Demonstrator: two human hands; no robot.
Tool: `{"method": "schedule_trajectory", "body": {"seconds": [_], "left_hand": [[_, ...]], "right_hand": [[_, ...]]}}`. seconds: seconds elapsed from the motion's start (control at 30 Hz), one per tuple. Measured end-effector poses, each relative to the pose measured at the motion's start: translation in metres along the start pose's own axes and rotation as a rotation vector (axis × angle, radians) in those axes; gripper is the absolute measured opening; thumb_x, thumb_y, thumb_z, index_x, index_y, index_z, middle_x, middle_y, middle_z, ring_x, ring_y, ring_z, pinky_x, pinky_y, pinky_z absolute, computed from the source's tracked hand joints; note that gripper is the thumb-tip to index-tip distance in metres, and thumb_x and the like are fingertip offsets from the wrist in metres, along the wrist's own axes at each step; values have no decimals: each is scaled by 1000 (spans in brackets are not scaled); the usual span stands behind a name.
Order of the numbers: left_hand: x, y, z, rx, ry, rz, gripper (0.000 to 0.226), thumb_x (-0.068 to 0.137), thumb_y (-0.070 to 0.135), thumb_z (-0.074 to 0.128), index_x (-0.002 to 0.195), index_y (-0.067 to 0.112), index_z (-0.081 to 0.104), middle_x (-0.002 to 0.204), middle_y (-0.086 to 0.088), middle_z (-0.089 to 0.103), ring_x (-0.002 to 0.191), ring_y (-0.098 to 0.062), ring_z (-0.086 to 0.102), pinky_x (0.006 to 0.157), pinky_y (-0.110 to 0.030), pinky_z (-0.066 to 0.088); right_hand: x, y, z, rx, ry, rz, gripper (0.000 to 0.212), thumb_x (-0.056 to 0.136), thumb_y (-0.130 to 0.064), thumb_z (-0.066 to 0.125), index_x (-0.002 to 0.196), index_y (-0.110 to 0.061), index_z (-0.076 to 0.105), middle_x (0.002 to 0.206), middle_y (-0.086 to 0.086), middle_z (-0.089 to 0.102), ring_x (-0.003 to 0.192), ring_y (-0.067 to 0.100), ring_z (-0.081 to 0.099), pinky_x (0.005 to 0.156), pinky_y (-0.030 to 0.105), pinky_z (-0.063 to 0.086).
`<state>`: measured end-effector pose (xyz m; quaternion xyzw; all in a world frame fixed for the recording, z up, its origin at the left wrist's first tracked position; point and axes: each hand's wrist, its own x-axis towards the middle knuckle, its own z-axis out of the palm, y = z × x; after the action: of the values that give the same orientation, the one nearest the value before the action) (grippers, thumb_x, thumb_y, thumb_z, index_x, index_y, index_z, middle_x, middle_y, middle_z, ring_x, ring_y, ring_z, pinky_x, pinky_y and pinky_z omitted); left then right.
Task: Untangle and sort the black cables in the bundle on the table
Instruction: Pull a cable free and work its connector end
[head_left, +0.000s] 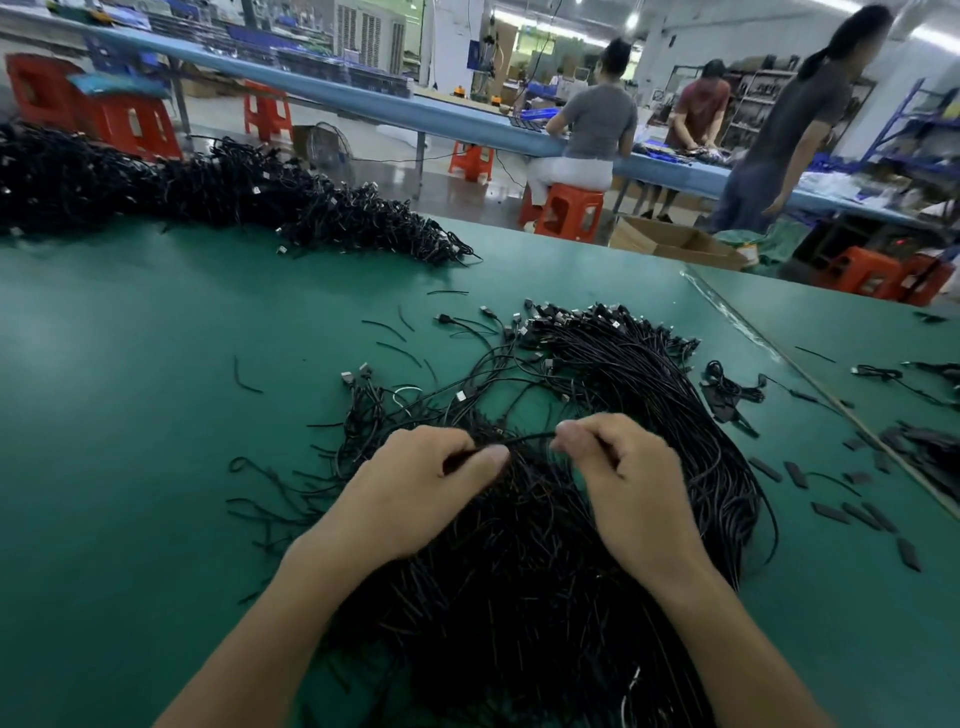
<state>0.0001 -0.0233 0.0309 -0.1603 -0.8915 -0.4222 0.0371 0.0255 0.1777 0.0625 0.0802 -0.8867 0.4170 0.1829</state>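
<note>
A large tangled bundle of black cables (597, 395) lies on the green table (130, 415) in front of me, its plug ends fanned out toward the far side. My left hand (415, 488) and my right hand (628, 478) hover over the bundle's middle. Both pinch the same thin black cable (524, 439), which stretches in a short span between my fingertips. The cable's ends are lost in the bundle under my hands.
A long heap of more black cables (208, 192) runs along the table's far left. Short black pieces (857, 514) and small cable coils (732, 387) lie scattered at right. Other people work at a blue bench (467, 119) beyond, among red stools (566, 213).
</note>
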Motion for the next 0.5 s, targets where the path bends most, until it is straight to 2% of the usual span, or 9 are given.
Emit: {"method": "schedule_trajectory", "body": {"seconds": [0.07,0.17,0.23,0.27,0.3,0.37,0.4,0.43,0.5], "left_hand": [[-2,0,-10,-124,-194,-84,62,91,68,39,62,18,60,41,9,34,39,-8,29,48,-26,30],[-8,13,-15,-456,-402,-69,61,93,64,38,55,20,58,45,9,28,41,-10,22,45,-20,26],[-13,24,-15,-718,-509,-16,60,100,57,39,57,20,56,47,7,29,41,-10,20,42,-18,25],[-15,29,-14,-842,-554,9,58,102,54,40,59,19,56,48,5,27,42,-11,18,42,-19,23],[-17,33,-14,-956,-582,30,56,103,52,41,61,18,58,50,4,25,43,-12,16,41,-20,21],[-19,40,-11,-1166,-555,56,50,102,50,44,70,17,65,53,6,23,44,-10,17,41,-19,21],[-18,43,-9,-1268,-492,46,48,102,49,45,75,17,69,54,7,24,44,-7,19,40,-17,23],[-16,44,-6,-1359,-397,26,46,101,48,46,81,16,72,55,9,27,45,-5,22,39,-16,26],[-11,41,-1,-1461,-164,-8,42,97,42,45,93,15,77,57,8,31,47,-4,26,40,-15,28]], "right_hand": [[3,6,-4,51,87,32,22,97,-35,54,86,-25,70,59,-22,58,54,-3,54,50,9,38],[7,11,-5,99,129,45,23,98,-36,54,87,-24,69,52,-21,52,44,3,44,43,11,32],[9,8,-2,113,87,43,21,97,-37,55,83,-27,69,55,-18,56,45,4,44,45,12,33],[9,7,1,115,44,43,20,96,-36,57,82,-29,69,60,-17,61,49,4,50,49,13,38],[8,6,4,117,-14,52,20,96,-34,59,81,-29,71,68,-14,67,58,6,58,57,20,47],[4,4,9,160,-172,64,20,97,-31,60,82,-28,73,76,-2,70,72,23,64,71,47,53],[0,2,11,176,-262,55,20,97,-32,60,84,-28,74,74,3,68,70,32,61,69,52,51],[-4,-1,11,160,-347,41,20,98,-35,59,86,-31,73,69,5,64,63,33,54,63,51,47],[-12,-5,9,104,-489,11,23,100,-38,56,80,-38,69,58,-3,50,52,22,39,51,42,35]]}}
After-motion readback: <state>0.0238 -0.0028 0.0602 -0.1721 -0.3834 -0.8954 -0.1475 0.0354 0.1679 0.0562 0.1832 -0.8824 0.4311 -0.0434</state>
